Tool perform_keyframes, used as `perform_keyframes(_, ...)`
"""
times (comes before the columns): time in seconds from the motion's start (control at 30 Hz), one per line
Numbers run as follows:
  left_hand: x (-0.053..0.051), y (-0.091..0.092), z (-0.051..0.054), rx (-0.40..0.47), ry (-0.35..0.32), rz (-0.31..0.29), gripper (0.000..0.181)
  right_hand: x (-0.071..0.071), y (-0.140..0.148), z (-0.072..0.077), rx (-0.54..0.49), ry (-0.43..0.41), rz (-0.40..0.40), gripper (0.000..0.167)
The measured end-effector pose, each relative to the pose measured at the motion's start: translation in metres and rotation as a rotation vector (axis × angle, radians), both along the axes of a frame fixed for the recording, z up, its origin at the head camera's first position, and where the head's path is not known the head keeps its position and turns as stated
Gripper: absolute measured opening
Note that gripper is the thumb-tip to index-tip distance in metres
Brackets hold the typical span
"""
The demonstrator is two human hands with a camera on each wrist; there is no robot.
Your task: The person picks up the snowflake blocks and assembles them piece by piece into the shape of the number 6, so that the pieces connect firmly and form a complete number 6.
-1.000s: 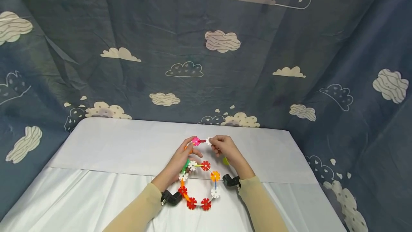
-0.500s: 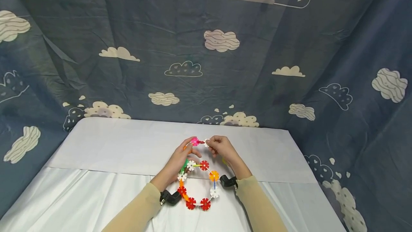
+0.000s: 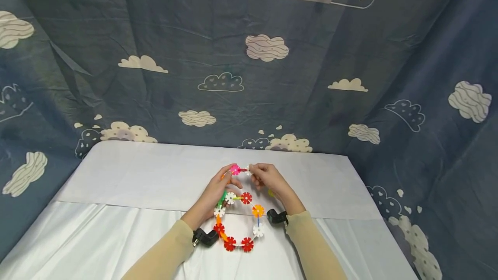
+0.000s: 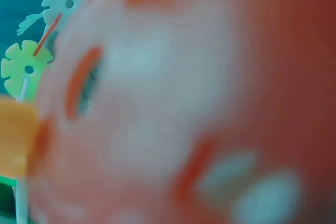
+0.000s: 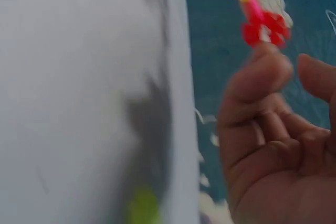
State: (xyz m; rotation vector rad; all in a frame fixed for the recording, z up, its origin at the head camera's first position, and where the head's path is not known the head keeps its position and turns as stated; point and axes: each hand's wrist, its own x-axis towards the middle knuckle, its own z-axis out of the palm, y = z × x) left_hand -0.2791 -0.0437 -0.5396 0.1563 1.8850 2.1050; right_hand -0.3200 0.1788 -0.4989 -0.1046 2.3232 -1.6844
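In the head view my left hand (image 3: 212, 191) holds part of a string of flower-shaped plastic discs, with a pink flower disc (image 3: 235, 169) at its fingertips. A short red connector (image 3: 243, 169) runs from it to a white flower disc (image 3: 247, 170), which my right hand (image 3: 270, 180) pinches and partly covers. Closer to me, a ring of joined discs includes an orange disc (image 3: 258, 210) and several red and white ones. The right wrist view has a red disc (image 5: 266, 30) beside my right index finger. A blurred pale-red surface fills most of the left wrist view.
A yellow-green piece (image 3: 270, 193) lies partly hidden under my right wrist. White cloth covers the table (image 3: 148, 180), and a dark curtain (image 3: 175, 55) printed with clouds hangs behind it. Each wrist wears a black camera, such as the left camera (image 3: 206, 237).
My right hand has moved slightly left, bringing the white disc a little nearer the pink one. My left hand keeps its hold, and the ring of discs looks unchanged.
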Motion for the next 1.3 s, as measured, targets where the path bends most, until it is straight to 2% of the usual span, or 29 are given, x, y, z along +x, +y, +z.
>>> perform_keyframes(0.07, -0.001, -0.001, 0.0, 0.009, -0.005, 0.014, 0.045, -0.002, 0.01, 0.003, 0.119, 0.037, -0.006, 0.042)
perform_keyframes(0.17, -0.001, -0.001, 0.0, 0.014, -0.01, 0.019, 0.045, 0.002, 0.032, 0.004, 0.384, 0.107, 0.003, 0.038)
perform_keyframes(0.27, 0.0, -0.002, 0.0, 0.018, -0.009, 0.009, 0.048, 0.011, 0.05, 0.0, 0.645, 0.145, 0.063, 0.03)
perform_keyframes(0.33, 0.0, -0.002, 0.001, 0.019, -0.004, 0.008, 0.049, 0.017, 0.056, -0.003, 0.73, 0.156, 0.108, 0.03)
perform_keyframes(0.4, 0.0, -0.001, 0.001, 0.021, 0.002, 0.009, 0.049, 0.022, 0.059, -0.005, 0.761, 0.18, 0.13, 0.028)
perform_keyframes(0.5, 0.0, 0.0, 0.001, 0.027, 0.002, 0.002, 0.051, 0.025, 0.059, -0.006, 0.754, 0.193, 0.108, 0.019)
perform_keyframes(0.6, 0.0, 0.0, 0.001, 0.028, -0.002, -0.006, 0.052, 0.024, 0.057, -0.008, 0.699, 0.176, 0.053, 0.016)
perform_keyframes(0.8, 0.0, 0.0, -0.001, 0.017, 0.007, 0.007, 0.051, 0.011, 0.042, -0.007, 0.453, 0.276, -0.054, 0.011)
perform_keyframes(0.9, 0.0, -0.001, -0.002, 0.006, 0.005, 0.002, 0.051, 0.007, 0.032, -0.005, 0.379, 0.31, -0.075, 0.014)
perform_keyframes(1.1, 0.0, -0.002, 0.0, 0.008, 0.003, 0.001, 0.052, 0.006, 0.019, 0.0, 0.349, 0.365, -0.079, 0.012)
perform_keyframes(1.3, 0.001, -0.002, 0.002, 0.015, -0.006, -0.005, 0.053, 0.007, 0.016, -0.004, 0.357, 0.421, -0.069, 0.011)
